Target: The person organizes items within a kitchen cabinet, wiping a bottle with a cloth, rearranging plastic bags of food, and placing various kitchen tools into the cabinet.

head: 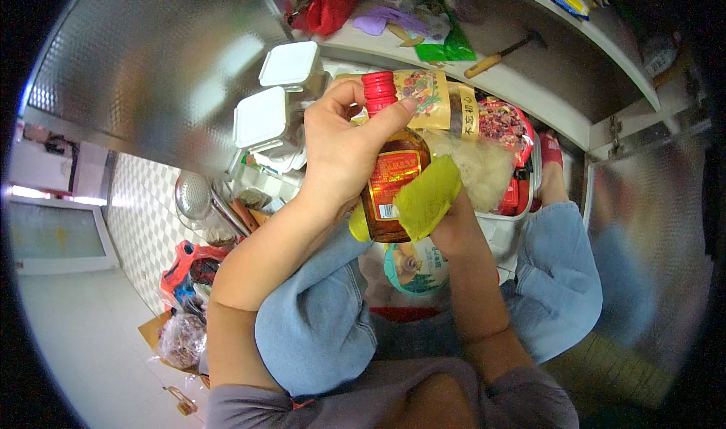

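Observation:
My left hand [340,139] grips a glass bottle [391,230] by its red ribbed cap and neck. The bottle holds dark amber liquid and bears a red and gold label with writing and a barcode. A yellow-green cloth [428,199] covers the bottle's lower right side, and more of it shows past the lower left side. My right hand [451,224] holds this cloth against the glass; its fingers are mostly hidden behind cloth and bottle. Below the bottle, between my knees, is a round teal-rimmed package [417,267] with a printed picture.
Ahead, a white bin [536,168] holds food pouches and a bag of pale noodle-like strands [482,168]. Two white-lidded containers [261,117] stand at left beside a metal cabinet door [170,60]. A wooden-handled tool [485,66] lies on the shelf. A perforated metal ladle [193,193] stands at left.

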`<state>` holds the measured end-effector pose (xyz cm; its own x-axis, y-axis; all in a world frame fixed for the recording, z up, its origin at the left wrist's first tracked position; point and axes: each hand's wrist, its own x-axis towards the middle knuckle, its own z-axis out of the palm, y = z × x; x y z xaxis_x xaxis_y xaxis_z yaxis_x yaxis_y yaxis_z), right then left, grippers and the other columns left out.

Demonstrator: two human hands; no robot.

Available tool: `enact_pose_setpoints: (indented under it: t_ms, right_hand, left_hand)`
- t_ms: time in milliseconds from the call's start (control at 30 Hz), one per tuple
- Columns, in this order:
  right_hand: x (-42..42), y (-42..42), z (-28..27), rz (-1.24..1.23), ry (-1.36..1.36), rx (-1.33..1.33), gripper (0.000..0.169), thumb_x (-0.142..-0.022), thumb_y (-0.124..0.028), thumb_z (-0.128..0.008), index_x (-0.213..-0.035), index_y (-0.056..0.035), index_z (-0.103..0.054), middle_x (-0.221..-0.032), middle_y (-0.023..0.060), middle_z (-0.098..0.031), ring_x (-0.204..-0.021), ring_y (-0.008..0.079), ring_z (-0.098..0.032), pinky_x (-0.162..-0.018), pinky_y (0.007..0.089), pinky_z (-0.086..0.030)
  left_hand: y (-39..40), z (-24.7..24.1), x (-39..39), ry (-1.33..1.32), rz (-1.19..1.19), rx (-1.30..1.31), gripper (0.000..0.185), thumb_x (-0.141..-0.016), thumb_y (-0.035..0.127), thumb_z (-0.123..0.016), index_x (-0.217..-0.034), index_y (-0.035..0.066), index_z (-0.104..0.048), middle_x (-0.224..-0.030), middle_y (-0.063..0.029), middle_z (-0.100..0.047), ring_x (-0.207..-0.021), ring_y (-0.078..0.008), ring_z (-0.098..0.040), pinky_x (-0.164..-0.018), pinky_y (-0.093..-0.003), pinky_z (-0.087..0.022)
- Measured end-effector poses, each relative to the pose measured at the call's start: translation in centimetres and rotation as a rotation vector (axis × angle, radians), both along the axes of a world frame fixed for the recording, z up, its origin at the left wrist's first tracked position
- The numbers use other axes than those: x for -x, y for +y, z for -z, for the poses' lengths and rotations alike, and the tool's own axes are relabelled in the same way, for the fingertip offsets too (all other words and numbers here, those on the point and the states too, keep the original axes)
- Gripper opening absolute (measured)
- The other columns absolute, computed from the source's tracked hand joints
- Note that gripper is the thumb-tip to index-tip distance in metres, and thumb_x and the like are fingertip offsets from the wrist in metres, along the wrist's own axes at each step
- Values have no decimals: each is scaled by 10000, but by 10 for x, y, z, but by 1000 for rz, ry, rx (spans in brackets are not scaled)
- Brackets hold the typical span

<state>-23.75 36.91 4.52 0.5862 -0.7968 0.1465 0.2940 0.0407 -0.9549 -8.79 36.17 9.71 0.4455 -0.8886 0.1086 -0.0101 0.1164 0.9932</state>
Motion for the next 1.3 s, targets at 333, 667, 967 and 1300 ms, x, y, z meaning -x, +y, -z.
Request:
enact_pose_setpoints:
  t_ms: [333, 667, 967, 1300]
  right_hand:
    - [16, 17, -16, -130, 139, -127, 540, -691, -73, -724, -1178, -38, -493, -1091, 59, -598, -977, 154, -576, -838, 317, -464]
    - [23, 17, -25, -254, 62, -257, 598, -690, -77, -724, -1227, -35, -466, -1160, 82, -571, -1059, 170, -542, -909, 339, -425]
    - [20, 20, -32, -208, 25, -286, 615, -693, -76, -721, -1241, -29, -448, -1192, 87, -551, -1083, 182, -529, -929, 341, -413]
    - [24, 26, -46, -227, -119, -418, 508, -803, -109, -611, -1269, -45, -418, -1224, 96, -525, -1103, 186, -516, -935, 362, -417]
  left_hand:
    - [13, -23, -3, 199, 43, -47, 172, -731, 113, -703, -832, 36, -588, -723, 6, -579, -595, -60, -516, -567, -211, -429]
    - [18, -33, -3, 313, 64, 29, 182, -721, 132, -726, -767, 25, -586, -697, -9, -591, -600, -49, -529, -558, -192, -417]
    - [19, -33, -5, 337, 71, 47, 172, -751, 136, -697, -819, 35, -576, -728, -11, -593, -628, -55, -533, -581, -201, -430]
    - [27, -16, -8, 496, 620, 201, 790, -767, 595, -540, -1285, 36, -328, -1143, -168, -520, -1069, -317, -526, -890, -419, -442]
